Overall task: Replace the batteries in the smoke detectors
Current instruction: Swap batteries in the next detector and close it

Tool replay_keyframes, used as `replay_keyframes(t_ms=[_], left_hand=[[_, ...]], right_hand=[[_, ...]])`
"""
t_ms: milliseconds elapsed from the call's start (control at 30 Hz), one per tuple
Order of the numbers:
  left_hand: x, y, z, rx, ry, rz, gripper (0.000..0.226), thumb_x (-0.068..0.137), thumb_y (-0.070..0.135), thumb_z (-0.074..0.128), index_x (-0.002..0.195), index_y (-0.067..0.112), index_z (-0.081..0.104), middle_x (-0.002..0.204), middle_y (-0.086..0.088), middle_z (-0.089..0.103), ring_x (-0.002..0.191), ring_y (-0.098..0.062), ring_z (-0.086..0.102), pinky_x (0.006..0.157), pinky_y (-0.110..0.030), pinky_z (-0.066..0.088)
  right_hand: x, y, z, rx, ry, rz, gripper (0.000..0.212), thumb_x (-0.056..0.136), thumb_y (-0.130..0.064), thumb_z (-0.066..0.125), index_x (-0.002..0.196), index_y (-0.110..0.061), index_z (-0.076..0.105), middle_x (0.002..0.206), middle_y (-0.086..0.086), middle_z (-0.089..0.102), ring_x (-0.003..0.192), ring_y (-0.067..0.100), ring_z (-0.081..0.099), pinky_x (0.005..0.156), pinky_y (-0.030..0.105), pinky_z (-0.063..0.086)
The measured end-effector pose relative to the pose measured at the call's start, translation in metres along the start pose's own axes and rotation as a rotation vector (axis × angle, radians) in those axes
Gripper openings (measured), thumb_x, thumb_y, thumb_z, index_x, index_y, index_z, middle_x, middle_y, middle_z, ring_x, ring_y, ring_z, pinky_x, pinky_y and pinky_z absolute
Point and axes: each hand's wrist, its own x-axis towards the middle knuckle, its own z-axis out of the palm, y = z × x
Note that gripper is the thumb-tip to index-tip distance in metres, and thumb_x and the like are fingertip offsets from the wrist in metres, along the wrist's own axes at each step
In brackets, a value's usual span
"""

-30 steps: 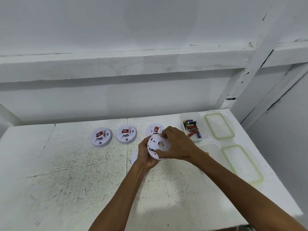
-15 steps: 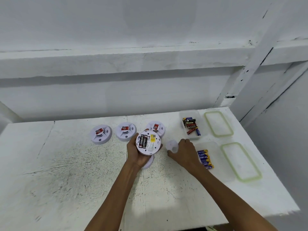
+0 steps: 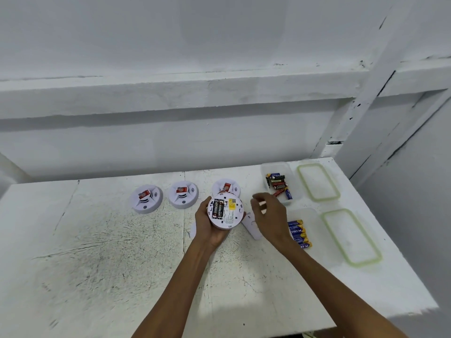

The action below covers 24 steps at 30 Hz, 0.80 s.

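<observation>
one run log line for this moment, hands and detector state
left hand: holds open detector, batteries showing | right hand: empty, over cover on table | step: old batteries not yet out

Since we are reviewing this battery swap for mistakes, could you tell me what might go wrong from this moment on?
1. The far tub holds mixed cells and the near tub holds matching blue ones; drawing from the wrong tub could refit spent batteries.
2. The opened detector rests in the left hand alone; prying out its two black cells could tip it.
3. The removed cover lies under the right hand and could get knocked.
</observation>
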Motion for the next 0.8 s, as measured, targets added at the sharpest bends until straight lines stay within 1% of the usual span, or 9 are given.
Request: replay_keyframes(t_ms=[67, 100, 200, 300, 400, 533, 667, 733, 800], left_hand=[[0.003, -0.005, 0.002, 0.013, 0.009, -0.007, 0.047, 0.098, 0.032, 0.049, 0.139, 0.011, 0.059, 0.137, -0.018, 0.058, 0.112, -0.037, 0.061, 0.106, -0.055, 0.044], [0.004, -0.008, 0.004, 0.014, 0.014, -0.015, 0.048, 0.100, 0.032, 0.047, 0.142, 0.010, 0.054, 0.138, -0.018, 0.056, 0.112, -0.035, 0.061, 0.103, -0.051, 0.046], [0.005, -0.015, 0.011, 0.017, 0.038, -0.009, 0.042, 0.100, 0.030, 0.047, 0.132, 0.007, 0.061, 0.122, -0.016, 0.065, 0.104, -0.030, 0.066, 0.093, -0.042, 0.053], [0.009, -0.023, 0.014, 0.039, 0.053, 0.007, 0.040, 0.096, 0.029, 0.053, 0.130, 0.009, 0.060, 0.114, -0.015, 0.067, 0.102, -0.027, 0.066, 0.088, -0.039, 0.057], [0.012, -0.029, 0.015, 0.062, 0.060, 0.013, 0.037, 0.094, 0.029, 0.055, 0.125, 0.010, 0.061, 0.113, -0.013, 0.065, 0.102, -0.025, 0.065, 0.090, -0.036, 0.055], [0.014, -0.037, 0.018, 0.054, 0.060, 0.017, 0.032, 0.094, 0.029, 0.053, 0.116, 0.011, 0.066, 0.106, -0.011, 0.069, 0.098, -0.023, 0.068, 0.084, -0.034, 0.058], [0.018, -0.048, 0.023, 0.079, 0.071, -0.008, 0.029, 0.098, 0.031, 0.048, 0.106, 0.013, 0.069, 0.103, -0.008, 0.068, 0.094, -0.021, 0.068, 0.083, -0.035, 0.055], [0.018, -0.052, 0.026, 0.116, 0.068, -0.028, 0.029, 0.093, 0.034, 0.052, 0.101, 0.013, 0.071, 0.100, -0.010, 0.069, 0.094, -0.023, 0.068, 0.086, -0.037, 0.051], [0.016, -0.057, 0.030, 0.129, 0.060, -0.041, 0.029, 0.086, 0.035, 0.056, 0.096, 0.013, 0.072, 0.097, -0.011, 0.071, 0.092, -0.025, 0.069, 0.087, -0.039, 0.049]], right_hand=[[0.002, -0.014, -0.005, 0.025, -0.019, -0.149, 0.019, 0.095, -0.031, 0.063, 0.112, -0.023, 0.064, 0.114, -0.004, 0.059, 0.090, 0.005, 0.062, 0.072, 0.027, 0.056], [0.001, -0.019, -0.007, 0.016, -0.060, -0.218, 0.020, 0.093, -0.032, 0.064, 0.111, -0.024, 0.064, 0.115, -0.006, 0.056, 0.093, 0.005, 0.060, 0.072, 0.024, 0.055], [-0.001, -0.026, -0.006, -0.087, -0.168, -0.297, 0.030, 0.088, -0.036, 0.068, 0.116, -0.026, 0.063, 0.123, -0.008, 0.049, 0.108, 0.008, 0.052, 0.080, 0.022, 0.052], [-0.001, -0.025, -0.007, -0.200, -0.210, -0.295, 0.036, 0.088, -0.036, 0.068, 0.121, -0.025, 0.060, 0.129, -0.005, 0.044, 0.114, 0.013, 0.044, 0.083, 0.027, 0.052], [0.001, -0.024, -0.012, -0.225, -0.231, -0.293, 0.037, 0.087, -0.035, 0.068, 0.122, -0.023, 0.060, 0.129, -0.003, 0.044, 0.114, 0.015, 0.043, 0.084, 0.028, 0.052], [0.004, -0.025, -0.017, -0.274, -0.271, -0.289, 0.037, 0.087, -0.031, 0.067, 0.121, -0.019, 0.058, 0.128, 0.002, 0.045, 0.114, 0.019, 0.043, 0.085, 0.031, 0.051], [0.012, -0.023, -0.023, -0.363, -0.322, -0.293, 0.027, 0.091, -0.017, 0.058, 0.118, -0.014, 0.060, 0.125, 0.007, 0.048, 0.108, 0.024, 0.047, 0.082, 0.036, 0.050], [0.019, -0.023, -0.027, -0.435, -0.351, -0.287, 0.024, 0.093, -0.011, 0.053, 0.116, -0.013, 0.061, 0.123, 0.009, 0.050, 0.104, 0.026, 0.051, 0.081, 0.038, 0.051], [0.025, -0.022, -0.029, -0.495, -0.399, -0.263, 0.025, 0.091, -0.008, 0.055, 0.115, -0.013, 0.062, 0.120, 0.010, 0.052, 0.103, 0.028, 0.054, 0.082, 0.040, 0.051]])
